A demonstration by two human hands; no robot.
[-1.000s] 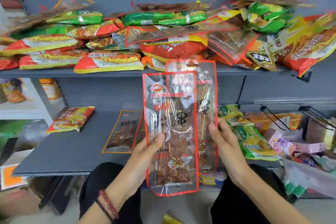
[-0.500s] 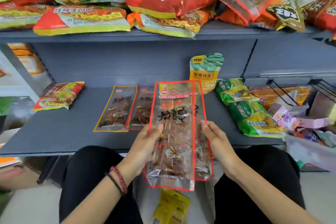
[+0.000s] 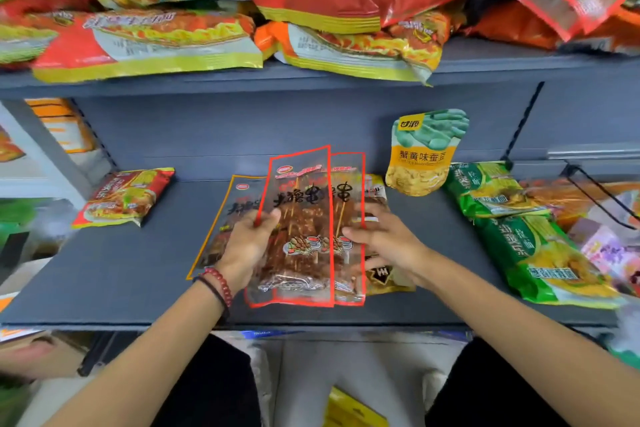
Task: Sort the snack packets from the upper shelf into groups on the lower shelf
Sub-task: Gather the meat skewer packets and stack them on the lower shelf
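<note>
**Two skewer packets held over the lower shelf, ready to be laid down**

Seen from the person's own head, looking down past both forearms. The left hand point(image 3: 249, 243) pinches the left edge of the front skewer packet point(image 3: 301, 204), thumb on its face and fingers behind. The right hand point(image 3: 384, 243) holds the right edge of the rear skewer packet point(image 3: 348, 191) in the same way, thumb in front. Both packets are long, clear and red-bordered. They overlap like two cards, with the front one to the left.

The pair sits just above the middle of the grey lower shelf point(image 3: 104, 274). Their long axis runs from the shelf's near edge towards its back wall, with the tops leaning a little to the right. Whether the bottom edges already touch the shelf cannot be told.

An orange-edged skewer packet point(image 3: 230, 208) lies flat on the shelf directly under and just left of the left hand, pointing the same way. It looks like the matching group, and the left hand is the nearer one to it. A brown and yellow packet point(image 3: 384, 277) lies partly hidden under the right hand.

Elsewhere on the lower shelf are a red and yellow packet point(image 3: 124, 198) at far left, an upright bean packet point(image 3: 424, 156) against the back wall, and green packets point(image 3: 526, 239) at right. The upper shelf point(image 3: 485, 69) holds an unsorted heap point(image 3: 166, 42).
</note>
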